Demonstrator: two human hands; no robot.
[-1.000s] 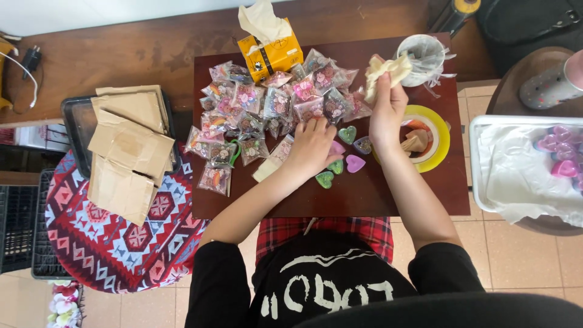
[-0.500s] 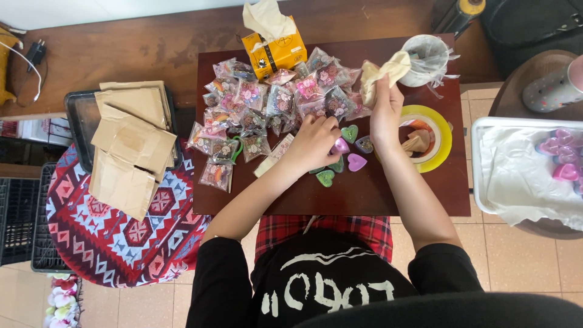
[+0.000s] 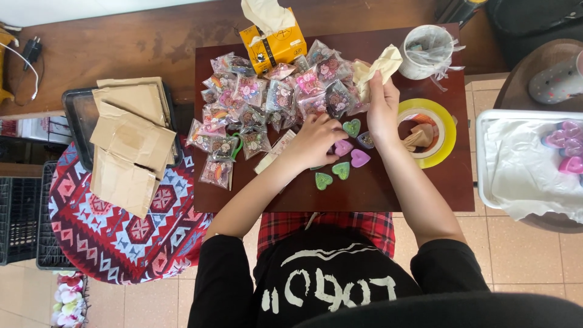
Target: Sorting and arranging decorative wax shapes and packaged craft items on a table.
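My left hand (image 3: 316,138) rests on the small heart-shaped pieces (image 3: 341,170) scattered flat on the dark worktop (image 3: 388,194): green, pink and purple ones lying close together, a pink one (image 3: 342,147) touching my fingertips. My right hand (image 3: 382,109) has its grip closed on a crumpled cream cloth (image 3: 381,65), lifted above the hearts near the pile of clear packets.
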